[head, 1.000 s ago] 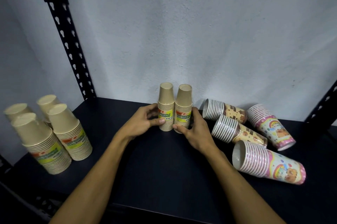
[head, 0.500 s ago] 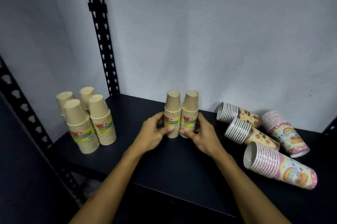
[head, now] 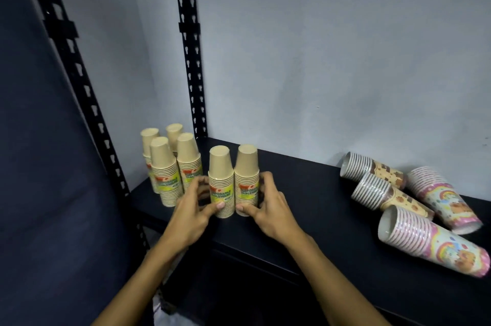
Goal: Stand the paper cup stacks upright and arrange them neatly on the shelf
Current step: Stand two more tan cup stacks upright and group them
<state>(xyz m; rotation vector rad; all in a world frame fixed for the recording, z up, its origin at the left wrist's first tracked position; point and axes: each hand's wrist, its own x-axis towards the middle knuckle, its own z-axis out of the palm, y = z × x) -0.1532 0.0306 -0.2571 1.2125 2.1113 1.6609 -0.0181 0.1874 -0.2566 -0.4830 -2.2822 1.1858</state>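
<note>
Left hand (head: pixel 190 210) and right hand (head: pixel 268 206) clasp two upright brown stacks (head: pixel 233 182) between them.

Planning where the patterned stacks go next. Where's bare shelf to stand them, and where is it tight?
Free: the dark shelf between the right hand and the four lying patterned stacks, back to the wall; also its front strip there. Tight: the left end, where four upright kraft stacks sit close beside the two kraft stacks held by the left hand and the right hand.

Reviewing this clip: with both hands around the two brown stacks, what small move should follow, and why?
Probably slide the pair left against the four standing brown stacks, since a gap remains. Left hand and right hand grip them; four patterned stacks lie toppled.
</note>
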